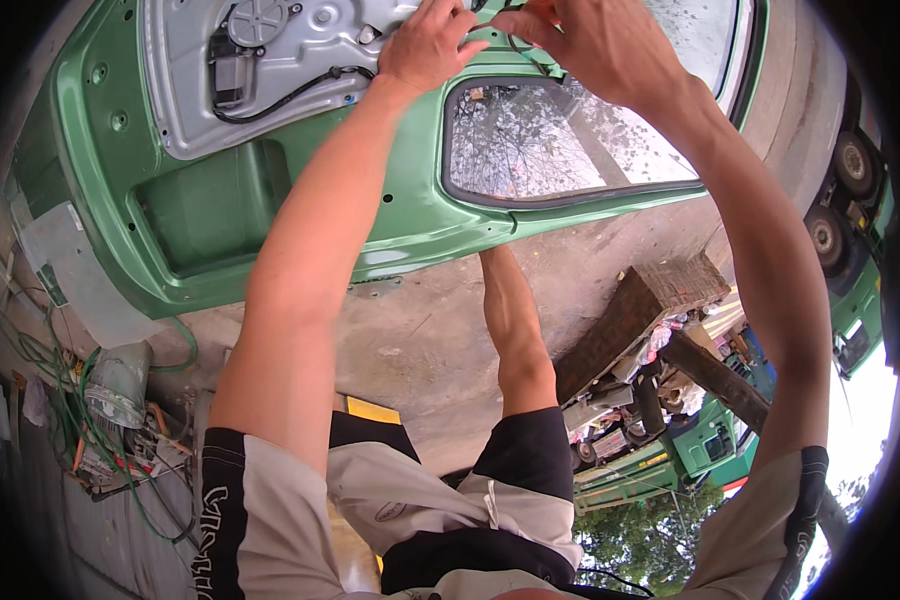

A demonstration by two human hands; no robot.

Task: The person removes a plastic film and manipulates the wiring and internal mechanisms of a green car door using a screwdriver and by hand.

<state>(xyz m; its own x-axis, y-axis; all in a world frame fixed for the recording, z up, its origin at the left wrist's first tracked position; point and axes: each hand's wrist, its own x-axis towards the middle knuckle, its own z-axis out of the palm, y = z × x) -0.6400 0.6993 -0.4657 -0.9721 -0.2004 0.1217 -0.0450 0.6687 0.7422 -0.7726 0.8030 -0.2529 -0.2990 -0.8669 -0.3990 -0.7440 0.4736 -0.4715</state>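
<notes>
A green vehicle door lies in front of me with its inner side up. Set into it is a grey metal panel carrying a window motor and a black cable. My left hand is over the panel's right edge, fingers curled; whatever they grip is hidden. Close beside it, my right hand pinches a thin dark wire, its fingertips partly cut off by the upper edge. Below the right hand is a window pane in a dark rubber seal.
Green hoses and a grey bucket-like container lie at the lower left, near a translucent sheet. To the right stand a rusty box-shaped beam and piled scrap. Green trucks are parked beyond. My leg stands beside the door.
</notes>
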